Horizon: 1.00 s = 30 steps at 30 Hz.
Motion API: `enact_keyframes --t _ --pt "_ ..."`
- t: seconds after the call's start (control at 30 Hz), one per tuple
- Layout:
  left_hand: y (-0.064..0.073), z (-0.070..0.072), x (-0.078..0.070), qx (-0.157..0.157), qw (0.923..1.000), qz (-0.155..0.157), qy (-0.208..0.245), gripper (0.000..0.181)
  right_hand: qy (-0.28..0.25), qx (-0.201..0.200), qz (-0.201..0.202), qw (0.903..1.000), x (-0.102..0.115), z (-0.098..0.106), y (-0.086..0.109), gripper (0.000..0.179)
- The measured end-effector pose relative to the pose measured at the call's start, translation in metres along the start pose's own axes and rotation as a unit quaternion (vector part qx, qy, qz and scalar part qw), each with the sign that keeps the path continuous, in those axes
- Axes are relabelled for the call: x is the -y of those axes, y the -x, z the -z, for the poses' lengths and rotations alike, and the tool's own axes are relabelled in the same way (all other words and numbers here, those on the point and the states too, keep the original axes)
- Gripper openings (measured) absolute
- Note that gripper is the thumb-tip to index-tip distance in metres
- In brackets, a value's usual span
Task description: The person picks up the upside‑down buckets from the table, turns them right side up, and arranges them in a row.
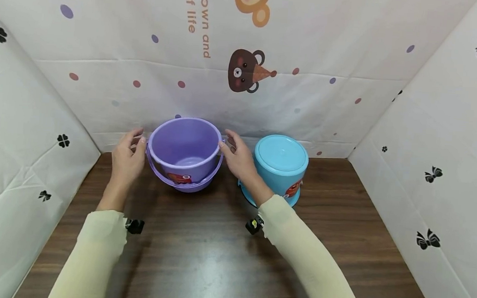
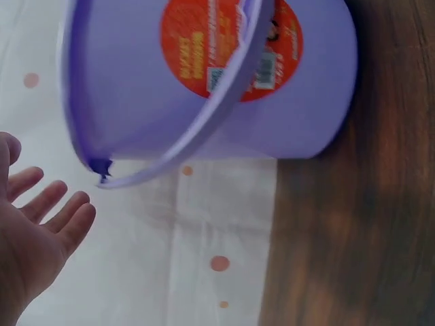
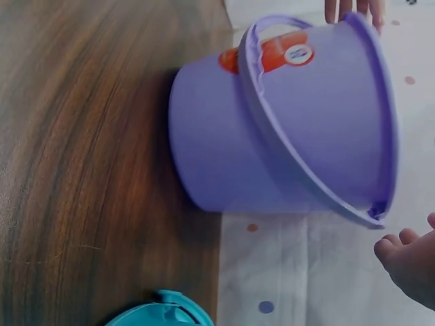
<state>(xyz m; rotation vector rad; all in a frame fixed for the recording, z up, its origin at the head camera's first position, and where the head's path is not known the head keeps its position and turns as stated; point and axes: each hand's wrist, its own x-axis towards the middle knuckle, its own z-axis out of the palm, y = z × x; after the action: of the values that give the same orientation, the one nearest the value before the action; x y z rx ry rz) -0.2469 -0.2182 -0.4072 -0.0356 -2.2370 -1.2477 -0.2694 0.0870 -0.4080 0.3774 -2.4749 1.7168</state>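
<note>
Two hands (image 1: 128,157) (image 1: 238,156), fingers relaxed, are flanking one purple bucket (image 1: 184,152) centre-left; one blue bucket (image 1: 280,166) is sitting centre-right; brown worktop (image 1: 174,241), printed walls (image 1: 325,39).

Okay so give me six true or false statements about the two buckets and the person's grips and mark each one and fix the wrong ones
1. The purple bucket is between the left grip and the right grip. True.
2. The purple bucket is upside down. False: it stands upright, mouth upward.
3. The blue bucket stands base up. True.
4. The purple bucket's handle is raised above its mouth. False: it hangs down across the near side.
5. A red label shows on the purple bucket. True.
6. The left grip is clasped round the purple rim. False: the left wrist view shows a gap between its fingers and the bucket.
</note>
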Motion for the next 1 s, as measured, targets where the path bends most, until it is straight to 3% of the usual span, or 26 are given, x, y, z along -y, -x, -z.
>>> enact_keyframes --t 0.23,0.5,1.0 --pt "0.006 0.003 -0.018 -0.010 0.9985 -0.050 0.022 0.036 -0.072 -0.002 0.052 0.9961 0.010 0.011 0.019 0.049" --pt "0.013 0.004 -0.041 0.004 0.9945 -0.091 0.050 0.036 -0.106 -0.001 0.096 0.9897 0.015 0.031 0.042 0.047" --pt "0.036 -0.015 -0.068 0.051 0.9806 -0.178 0.065 0.039 -0.161 0.008 0.141 0.9768 0.001 0.082 0.089 0.039"
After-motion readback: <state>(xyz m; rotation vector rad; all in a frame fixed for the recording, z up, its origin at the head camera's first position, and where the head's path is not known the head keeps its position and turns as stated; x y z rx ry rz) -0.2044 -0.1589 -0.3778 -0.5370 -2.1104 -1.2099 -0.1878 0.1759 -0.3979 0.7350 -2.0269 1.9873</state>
